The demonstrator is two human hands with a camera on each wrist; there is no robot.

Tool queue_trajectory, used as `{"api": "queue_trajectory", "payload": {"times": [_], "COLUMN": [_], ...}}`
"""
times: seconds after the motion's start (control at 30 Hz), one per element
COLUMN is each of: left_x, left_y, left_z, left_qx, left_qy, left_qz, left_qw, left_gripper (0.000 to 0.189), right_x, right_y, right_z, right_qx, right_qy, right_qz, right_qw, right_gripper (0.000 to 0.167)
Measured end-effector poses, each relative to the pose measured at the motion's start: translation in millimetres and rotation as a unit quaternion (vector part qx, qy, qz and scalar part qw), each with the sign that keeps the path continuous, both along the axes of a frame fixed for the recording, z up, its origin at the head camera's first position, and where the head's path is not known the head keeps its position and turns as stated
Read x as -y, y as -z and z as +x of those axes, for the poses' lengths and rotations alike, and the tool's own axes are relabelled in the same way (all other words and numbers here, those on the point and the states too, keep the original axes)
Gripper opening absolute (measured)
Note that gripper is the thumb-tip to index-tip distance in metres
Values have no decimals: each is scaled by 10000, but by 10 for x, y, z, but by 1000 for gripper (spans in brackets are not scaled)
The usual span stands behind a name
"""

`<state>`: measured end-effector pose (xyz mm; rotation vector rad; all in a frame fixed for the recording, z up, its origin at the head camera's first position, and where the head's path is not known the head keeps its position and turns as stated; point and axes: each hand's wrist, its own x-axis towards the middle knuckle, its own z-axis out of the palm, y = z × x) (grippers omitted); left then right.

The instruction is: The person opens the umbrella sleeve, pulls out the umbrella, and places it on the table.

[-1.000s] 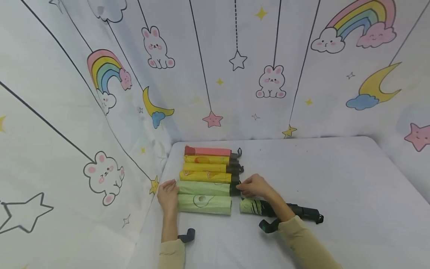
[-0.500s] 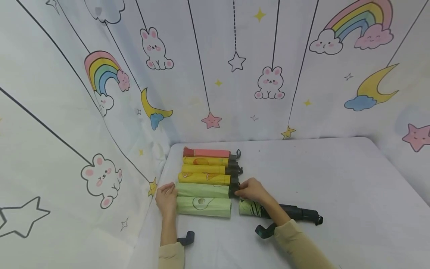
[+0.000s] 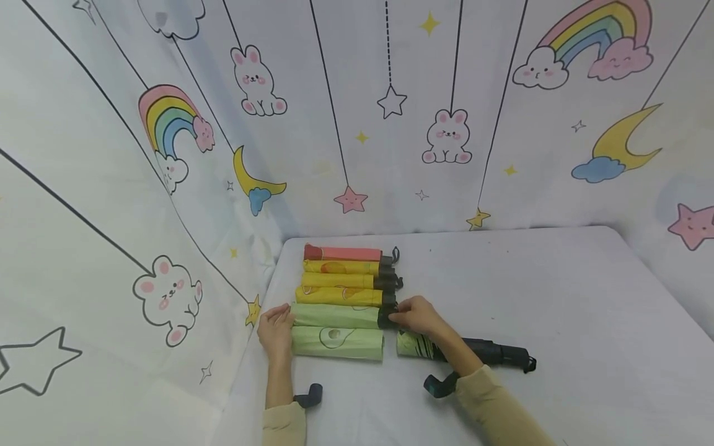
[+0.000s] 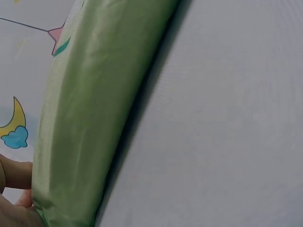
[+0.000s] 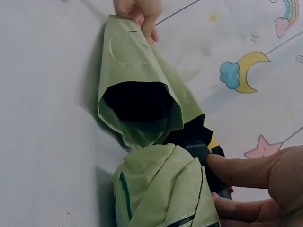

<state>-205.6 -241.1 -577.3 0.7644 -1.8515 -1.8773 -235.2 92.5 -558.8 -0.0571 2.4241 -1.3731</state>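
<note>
An avocado-print sleeve gapes near the tabletop's left edge, an unsleeved umbrella to its right. Beyond, right hand pinches a sleeved green umbrella's handle; left hand touches its other end, grip unclear. Four more umbrellas approach the far-left corner.

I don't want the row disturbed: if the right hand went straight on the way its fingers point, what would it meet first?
The right hand would first meet the dark handle it pinches; beyond that, depth being unclear, probably the handle's pale green cover.
</note>
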Motion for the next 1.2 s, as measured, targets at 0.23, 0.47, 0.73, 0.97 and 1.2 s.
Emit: {"api": "queue_trajectory", "payload": {"times": [0.23,0.47,0.73,0.97,1.2], "left_x": [-2,-3,36,44,57], "left_y": [-4,-10,-9,-17,-10], "left_z": [-7,-5,-16,-11,-2], "left_qx": [33,119,52,-18,-8], "left_qy": [-15,-27,29,7,10], "left_qz": [52,47,270,296,263], "left_qw": [10000,9999,9996,9996,9997], "left_gripper": [33,33,33,34,34], "right_x": [9,19,17,10,-6], "right_y": [-32,-65,-1,-20,-45], "right_z": [9,29,30,57,69], "right_qx": [115,557,630,558,611], "right_qy": [237,277,401,456,480], "right_qz": [-752,-1586,-2137,-2057,-2141], "right_qw": [9968,9854,9740,9760,9737], "right_gripper": [36,43,41,41,42]}}
